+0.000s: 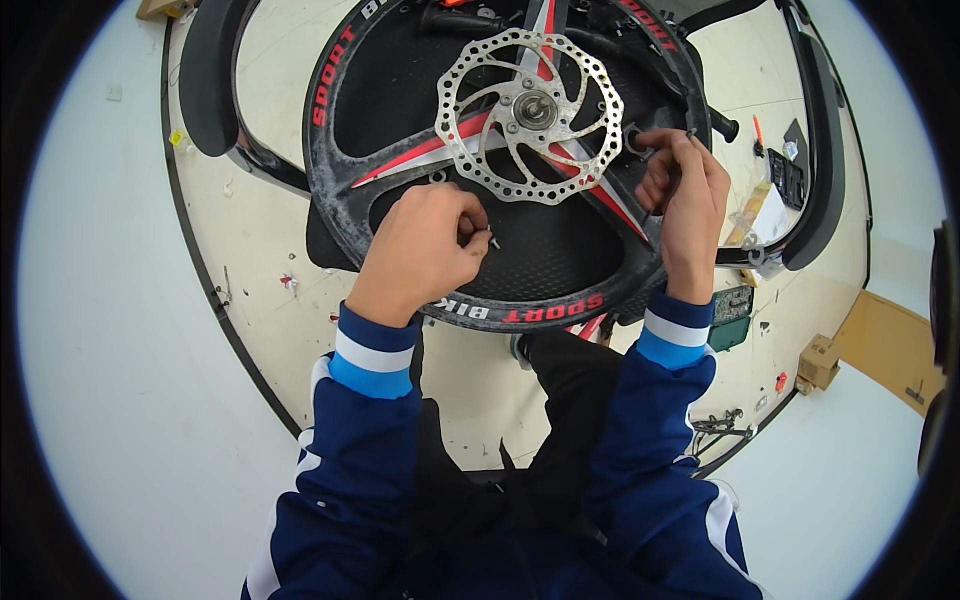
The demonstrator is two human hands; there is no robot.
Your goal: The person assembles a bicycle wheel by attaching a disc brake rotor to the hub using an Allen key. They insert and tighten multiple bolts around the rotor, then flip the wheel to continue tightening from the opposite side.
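Note:
A black bicycle wheel (477,314) with red and white spokes lies flat on a black textured seat. Over its hub sits a silver brake disc (463,160) with a drilled rim. My left hand (425,245) is over the wheel's near left part, thumb and fingers pinched together. A small silver bolt (494,240) sticks out at those fingertips. At the wheel's right edge, my right hand (688,195) is closed, its fingers curled inward; what they hold is hidden. Beside its fingertips is a small grey metal part (634,140), and I cannot tell whether they touch it.
Black curved armrests (212,80) flank the wheel. Tools and a dark handle (455,22) lie at its far side. On the floor at right are a black tool case (786,180), a green box (729,332) and a cardboard box (819,361).

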